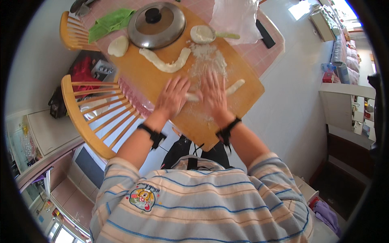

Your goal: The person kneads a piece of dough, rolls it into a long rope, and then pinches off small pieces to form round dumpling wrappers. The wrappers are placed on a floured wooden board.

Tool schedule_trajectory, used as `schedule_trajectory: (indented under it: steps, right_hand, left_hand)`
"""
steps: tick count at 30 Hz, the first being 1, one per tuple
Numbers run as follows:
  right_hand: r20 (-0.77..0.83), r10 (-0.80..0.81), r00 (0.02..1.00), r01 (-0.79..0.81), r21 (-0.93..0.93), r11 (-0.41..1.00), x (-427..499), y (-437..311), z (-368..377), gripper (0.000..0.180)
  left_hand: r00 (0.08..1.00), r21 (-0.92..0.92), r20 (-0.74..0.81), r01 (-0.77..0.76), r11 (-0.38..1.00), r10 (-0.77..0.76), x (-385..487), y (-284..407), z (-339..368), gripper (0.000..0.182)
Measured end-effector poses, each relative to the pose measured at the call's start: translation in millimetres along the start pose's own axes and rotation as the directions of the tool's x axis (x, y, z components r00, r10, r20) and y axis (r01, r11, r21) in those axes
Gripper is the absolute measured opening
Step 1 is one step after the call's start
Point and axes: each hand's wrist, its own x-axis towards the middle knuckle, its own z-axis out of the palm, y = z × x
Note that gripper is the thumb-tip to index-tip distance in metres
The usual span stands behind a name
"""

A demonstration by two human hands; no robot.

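Note:
A strip of dough (235,87) lies on the floured wooden board (194,129), partly hidden under my hands. My left hand (173,95) rests flat over its left end, and my right hand (213,91) presses flat on its middle, fingers extended; both are slightly blurred. Beyond them lies a second, curved dough strip (167,66). Loose flour (209,57) is spread above my right hand. A scoop of flour (203,34) with a green handle sits at the board's far side. A rounded lump of dough (118,46) lies at the far left.
A steel pan lid with a glass centre (156,25) covers the board's far left part. Beyond are a green cloth (111,24), a clear plastic bag (235,19) and a black object (265,34) on the pink tiled table. A wooden chair (86,130) stands close on the left.

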Motion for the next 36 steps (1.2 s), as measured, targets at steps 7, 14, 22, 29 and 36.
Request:
schedule_trajectory:
  steps: [7,14,22,29,36]
  right_hand:
    - [0.11,-0.07,0.992,0.061,0.081,0.995,-59,-3,-22,0.074]
    - [-0.068,0.058,0.996,-0.056,0.028,0.998,38,14,-6,0.072]
    - [0.158,-0.054,0.986,0.037,0.11,0.993,-63,4,-28,0.076]
    - [-0.038,-0.107,0.993,0.112,0.134,0.985,32,17,-9,0.057]
    - [0.195,-0.163,0.967,0.004,0.629,0.777,24,-44,-26,0.046]
  left_hand:
    - [0.983,0.037,0.1,0.151,0.988,-0.154,-55,24,-11,0.075]
    - [0.991,0.025,-0.009,0.13,0.991,-0.13,0,-14,-10,0.053]
    - [0.994,0.129,-0.043,0.101,0.986,-0.096,-71,17,-24,0.046]
    - [0.97,-0.144,-0.177,0.142,0.979,-0.166,-18,-7,-27,0.023]
    - [0.701,-0.881,0.213,0.439,0.177,-0.68,-14,18,-24,0.021]
